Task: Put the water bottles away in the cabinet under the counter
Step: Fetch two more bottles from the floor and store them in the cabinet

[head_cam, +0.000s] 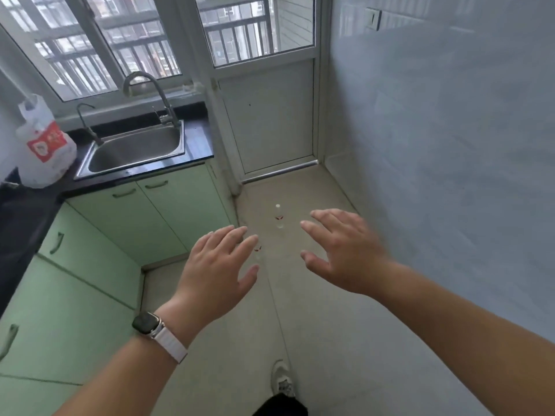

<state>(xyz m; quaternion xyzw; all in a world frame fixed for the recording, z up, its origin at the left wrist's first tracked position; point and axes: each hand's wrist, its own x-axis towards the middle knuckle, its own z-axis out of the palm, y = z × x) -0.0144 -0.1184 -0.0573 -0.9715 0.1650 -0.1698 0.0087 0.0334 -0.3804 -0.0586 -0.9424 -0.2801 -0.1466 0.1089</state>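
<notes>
bottle: clear red-labelled plastic water bottle point(279, 216) upright on beige floor point(318, 340), between hands, untouched | left hand point(220, 267): fingers spread, empty | right hand point(342, 250): fingers spread, empty

A water bottle point(279, 216) stands on the floor point(330, 340), right of the cabinet point(168, 214); the sink point(135, 151) sits in the worktop point(198, 142) above.

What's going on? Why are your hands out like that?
A person stands in a kitchen with both hands stretched out and empty, left hand and right hand open. One water bottle stands on the floor ahead; a second bottle peeks out behind the left fingers. Neither bottle is held. The green cabinet doors under the counter are shut.
</notes>
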